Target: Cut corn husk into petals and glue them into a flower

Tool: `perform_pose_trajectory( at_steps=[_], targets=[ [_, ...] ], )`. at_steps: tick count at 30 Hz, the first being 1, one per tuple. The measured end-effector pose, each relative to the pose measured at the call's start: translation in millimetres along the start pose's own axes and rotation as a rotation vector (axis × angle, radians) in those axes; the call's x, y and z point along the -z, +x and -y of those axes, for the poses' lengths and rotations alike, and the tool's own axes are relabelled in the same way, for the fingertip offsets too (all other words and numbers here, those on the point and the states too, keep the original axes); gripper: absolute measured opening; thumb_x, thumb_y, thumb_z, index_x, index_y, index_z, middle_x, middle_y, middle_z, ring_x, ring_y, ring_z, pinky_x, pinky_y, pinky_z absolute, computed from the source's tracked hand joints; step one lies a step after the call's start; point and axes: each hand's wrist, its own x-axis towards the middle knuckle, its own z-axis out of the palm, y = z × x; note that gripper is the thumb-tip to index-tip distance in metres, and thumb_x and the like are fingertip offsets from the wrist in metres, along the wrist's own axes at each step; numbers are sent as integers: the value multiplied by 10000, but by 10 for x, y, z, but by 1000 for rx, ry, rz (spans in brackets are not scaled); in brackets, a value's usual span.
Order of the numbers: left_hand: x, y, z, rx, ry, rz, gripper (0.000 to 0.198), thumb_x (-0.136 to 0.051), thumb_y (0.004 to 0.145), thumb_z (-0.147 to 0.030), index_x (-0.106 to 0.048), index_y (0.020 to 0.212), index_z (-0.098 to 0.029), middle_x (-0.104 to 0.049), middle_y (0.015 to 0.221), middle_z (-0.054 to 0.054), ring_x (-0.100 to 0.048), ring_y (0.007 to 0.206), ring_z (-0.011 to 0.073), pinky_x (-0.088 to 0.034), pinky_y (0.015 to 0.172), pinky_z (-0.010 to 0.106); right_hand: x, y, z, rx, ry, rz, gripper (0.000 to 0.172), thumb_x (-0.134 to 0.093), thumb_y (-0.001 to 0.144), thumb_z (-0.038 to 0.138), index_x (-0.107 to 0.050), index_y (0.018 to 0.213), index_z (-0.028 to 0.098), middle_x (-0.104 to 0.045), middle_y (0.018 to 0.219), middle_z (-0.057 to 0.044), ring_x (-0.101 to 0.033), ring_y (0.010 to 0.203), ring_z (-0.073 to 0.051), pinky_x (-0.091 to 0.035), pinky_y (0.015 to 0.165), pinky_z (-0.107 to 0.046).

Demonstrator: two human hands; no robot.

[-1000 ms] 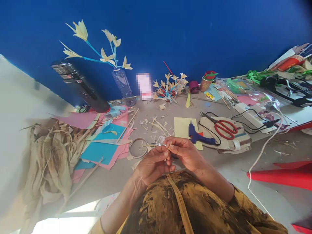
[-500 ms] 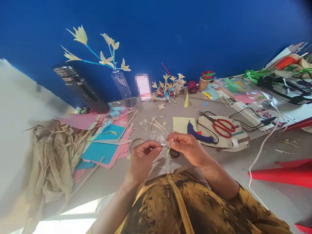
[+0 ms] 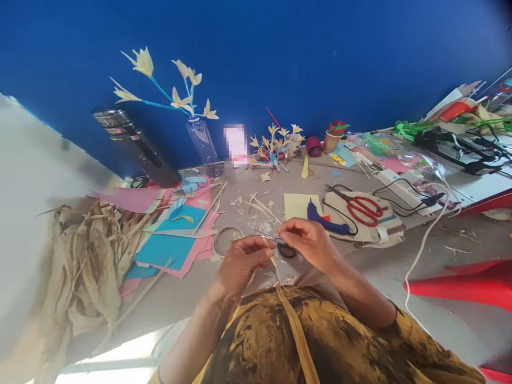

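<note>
My left hand (image 3: pixel 242 260) is closed in a pinch on a thin pale husk strip (image 3: pixel 272 260) that hangs down between my hands. My right hand (image 3: pixel 308 241) is closed too, its fingertips pinched close to the strip's upper end; whether it grips the strip I cannot tell. Small black-handled scissors (image 3: pixel 285 249) lie on the table just below my right hand's fingers. A wire ring (image 3: pixel 226 239) lies left of my left hand. Both hands hover over the table's near edge, above my patterned yellow clothing.
Dried corn husks (image 3: pixel 84 256) are piled at the left beside blue and pink paper sheets (image 3: pixel 168 246). A blue glue gun (image 3: pixel 324 221) rests on yellow paper, red scissors (image 3: pixel 362 205) on a cloth. At the back stand a black flask (image 3: pixel 134 144), a bottle of husk flowers (image 3: pixel 202 140) and a power strip (image 3: pixel 400 184).
My hands have drawn slightly apart. The strip, first held upright between both hands, now hangs downward from my left fingers. The view has shifted a little.
</note>
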Motion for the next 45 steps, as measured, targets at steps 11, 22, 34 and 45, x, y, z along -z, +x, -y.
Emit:
perform_pose_trajectory(
  at_steps=[11, 22, 34, 45],
  targets=[
    [235, -56, -24, -34, -173, -36, 231, -897, 596, -232, -688, 636, -142, -697, 771, 27, -498, 514, 60, -369, 536, 237, -86, -112, -114, -40, -959, 160, 137, -621, 906, 175, -645, 1041, 166, -672, 1039, -101, -662, 904, -226, -429, 724, -287],
    [330, -119, 8, -14, -209, -84, 279, -879, 632, -251, -624, 631, -138, -651, 740, 23, -536, 554, 76, -402, 532, 215, -70, -71, -134, -44, -1067, 115, 123, -664, 897, 226, -673, 1015, 193, -607, 1085, -93, -652, 936, -223, -413, 689, -277],
    [322, 35, 62, 11, -258, -120, 274, -909, 589, -250, -668, 620, -126, -681, 793, 35, -544, 576, 69, -440, 536, 194, 8, -1, -171, -126, -864, 7, 120, -571, 878, 254, -684, 916, 233, -686, 783, -14, -610, 683, -175, -320, 585, -271],
    [297, 200, 56, -56, -371, -163, 287, -921, 562, -217, -679, 696, -142, -673, 725, 7, -575, 568, 89, -439, 525, 209, -42, -30, -145, -340, 246, 83, 464, -833, 618, 421, -561, 913, 189, -633, 820, -18, -476, 608, -109, -394, 572, -241]
  ],
)
